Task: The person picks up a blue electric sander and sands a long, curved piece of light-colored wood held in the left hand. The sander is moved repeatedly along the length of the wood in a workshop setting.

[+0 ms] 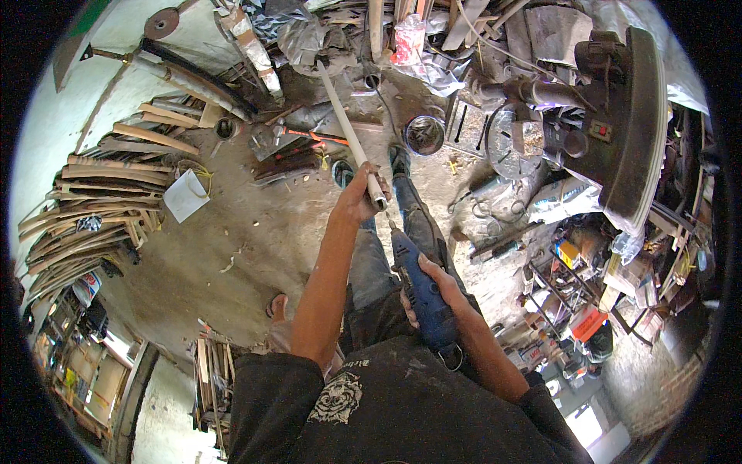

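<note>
My left hand (pixel 359 195) is closed round the near end of a long pale tube (pixel 338 108), which points away from me toward the far floor. Its open end faces my body. In my right hand (pixel 446 288) is a blue rotary tool (pixel 410 263), the fingers wrapped round its body. The tool's narrow tip (pixel 393 225) sits just below the tube's open end; whether they touch I cannot tell. Both things are held above my legs, between my shoes.
Many curved wooden strips (pixel 108 189) are stacked at the left, beside a white sheet (pixel 186 195). An orange-handled tool (pixel 313 135) and a round bucket (pixel 424 134) lie ahead. A large dark machine (pixel 630 131) stands right. Another person's foot (pixel 277 306) shows left of my arm.
</note>
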A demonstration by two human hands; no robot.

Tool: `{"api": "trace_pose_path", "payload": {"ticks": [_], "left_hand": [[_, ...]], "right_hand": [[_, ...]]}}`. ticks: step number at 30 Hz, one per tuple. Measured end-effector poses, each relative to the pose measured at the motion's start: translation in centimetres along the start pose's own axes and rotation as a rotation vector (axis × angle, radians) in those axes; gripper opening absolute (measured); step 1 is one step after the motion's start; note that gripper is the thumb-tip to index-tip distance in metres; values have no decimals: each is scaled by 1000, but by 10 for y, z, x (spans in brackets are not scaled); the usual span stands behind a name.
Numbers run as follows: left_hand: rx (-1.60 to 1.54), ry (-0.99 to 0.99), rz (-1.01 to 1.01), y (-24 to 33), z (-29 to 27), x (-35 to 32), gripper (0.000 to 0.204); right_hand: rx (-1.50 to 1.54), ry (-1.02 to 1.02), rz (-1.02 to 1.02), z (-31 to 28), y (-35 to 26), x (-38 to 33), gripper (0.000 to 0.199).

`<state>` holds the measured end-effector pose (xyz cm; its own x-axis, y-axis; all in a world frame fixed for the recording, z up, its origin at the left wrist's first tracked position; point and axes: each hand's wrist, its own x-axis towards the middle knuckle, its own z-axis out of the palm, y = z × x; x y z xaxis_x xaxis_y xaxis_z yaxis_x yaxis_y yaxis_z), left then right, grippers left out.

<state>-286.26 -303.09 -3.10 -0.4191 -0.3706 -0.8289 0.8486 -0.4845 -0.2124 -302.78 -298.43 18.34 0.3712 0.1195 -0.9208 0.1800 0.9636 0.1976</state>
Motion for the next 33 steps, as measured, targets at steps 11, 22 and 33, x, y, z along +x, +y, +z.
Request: {"api": "trace_pose_path", "payload": {"ticks": [11,22,33], "left_hand": [[137,37,64,-8,-10,6,26],[40,15,27,-13,-10,8,23],[84,7,17,-13,-14,12,27]], "right_hand": [[-4,38,-42,16,-5,10,48],[-21,101,-71,31,-1,17,50],[-54,120,-58,30,-5,16,52]]}}
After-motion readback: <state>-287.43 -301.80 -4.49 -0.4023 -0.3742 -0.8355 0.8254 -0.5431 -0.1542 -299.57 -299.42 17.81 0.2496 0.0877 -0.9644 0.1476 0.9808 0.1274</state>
